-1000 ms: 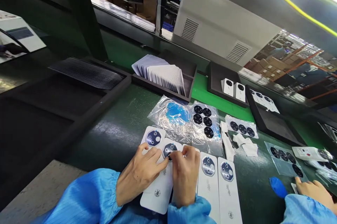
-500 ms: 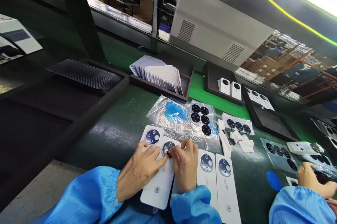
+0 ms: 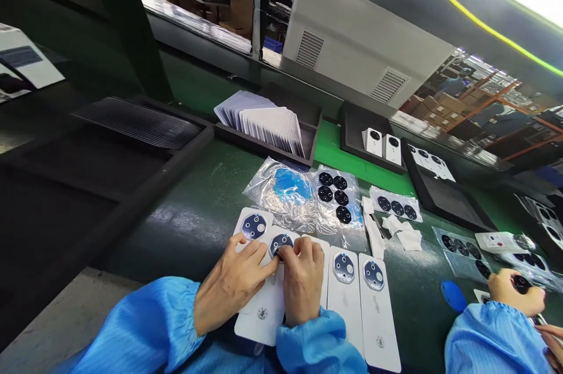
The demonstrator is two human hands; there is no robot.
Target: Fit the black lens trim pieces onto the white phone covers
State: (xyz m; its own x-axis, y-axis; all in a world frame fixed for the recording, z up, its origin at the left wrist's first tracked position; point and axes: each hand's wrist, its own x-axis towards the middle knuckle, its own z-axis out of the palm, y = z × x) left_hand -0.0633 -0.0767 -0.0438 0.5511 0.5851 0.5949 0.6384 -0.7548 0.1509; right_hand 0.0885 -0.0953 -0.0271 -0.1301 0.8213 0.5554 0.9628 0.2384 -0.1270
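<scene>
A white phone back cover [image 3: 263,313] with a dark octagonal camera plate [image 3: 280,243] lies in front of me. My left hand [image 3: 233,283] rests over its left side, fingers bent around the edge and thumb reaching toward the plate. At the plate's lower edge, the thumb and forefinger of my right hand [image 3: 303,280] pinch a small dark piece, mostly hidden by the fingertips. Another cover [image 3: 253,225] shows behind my left fingers. To the right are more white covers with the same plates, one partly behind my right hand, another farthest right [image 3: 380,315].
Beyond my hands lie a clear plastic bag [image 3: 292,189] with blue film and a sheet of black discs [image 3: 341,197]. Farther back, a black tray [image 3: 310,139] bears fanned panels. White wipes [image 3: 409,238] lie rightward. A co-worker's hand [image 3: 512,292] holds a black disc at the right.
My right hand has shifted slightly left and down along the camera plate, uncovering more of the cover behind it. My left hand stays put. The co-worker's hand has turned, showing a black disc.
</scene>
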